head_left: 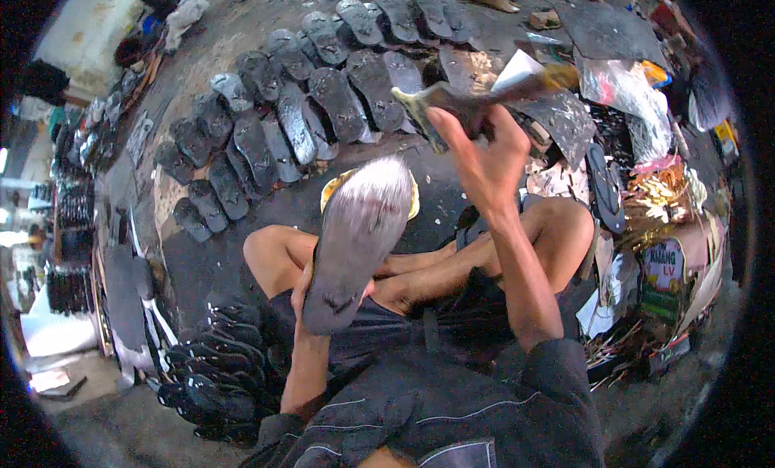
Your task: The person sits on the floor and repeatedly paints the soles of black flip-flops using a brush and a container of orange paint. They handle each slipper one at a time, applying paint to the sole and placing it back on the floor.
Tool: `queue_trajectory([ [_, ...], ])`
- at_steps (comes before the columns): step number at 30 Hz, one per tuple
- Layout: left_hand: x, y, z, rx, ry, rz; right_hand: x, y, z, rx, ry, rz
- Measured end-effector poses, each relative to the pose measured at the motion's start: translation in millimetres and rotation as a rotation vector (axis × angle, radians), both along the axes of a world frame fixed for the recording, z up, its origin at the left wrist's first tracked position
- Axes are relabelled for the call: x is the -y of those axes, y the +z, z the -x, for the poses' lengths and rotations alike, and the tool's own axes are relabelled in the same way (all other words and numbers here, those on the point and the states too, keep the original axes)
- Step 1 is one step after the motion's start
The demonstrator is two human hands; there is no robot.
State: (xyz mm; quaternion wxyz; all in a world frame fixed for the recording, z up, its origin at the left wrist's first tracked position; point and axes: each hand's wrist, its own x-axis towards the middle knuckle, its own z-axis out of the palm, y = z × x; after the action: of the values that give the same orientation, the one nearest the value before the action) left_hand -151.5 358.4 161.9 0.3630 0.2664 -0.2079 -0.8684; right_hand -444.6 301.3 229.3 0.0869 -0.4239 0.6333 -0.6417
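My left hand (301, 289) grips a dark sandal sole (351, 250) near its lower end. The thumb side shows at the left edge and a fingertip at the right; the other fingers are hidden behind. The sole tilts up over my crossed legs, its upper part shiny and slightly blurred. Raised to the right, my right hand (488, 161) is closed around a dark tool (464, 100) with a pale yellowish edge, whose exact kind I cannot make out. Behind the sole, a round thing with a yellow rim (415, 197) is mostly covered.
Rows of dark sandal soles (335, 103) lie across the floor ahead. A pile of black sandals (214, 379) is at my lower left. On the right are a dark flip-flop (604, 187), clear plastic bags (630, 104), scraps and a printed box (666, 274). Shelves (71, 250) stand far left.
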Motion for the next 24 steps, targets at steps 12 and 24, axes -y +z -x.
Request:
queue_trajectory([
  [12, 34.6, -31.9, 24.7, -0.318, 0.086, 0.184, -72.5, -4.3, -91.4, -0.170, 0.379, -0.292],
  [24, 31.0, -10.4, 39.1, -0.235, 0.301, -0.096, -69.7, -39.6, -55.2, -0.017, 0.285, -0.143],
])
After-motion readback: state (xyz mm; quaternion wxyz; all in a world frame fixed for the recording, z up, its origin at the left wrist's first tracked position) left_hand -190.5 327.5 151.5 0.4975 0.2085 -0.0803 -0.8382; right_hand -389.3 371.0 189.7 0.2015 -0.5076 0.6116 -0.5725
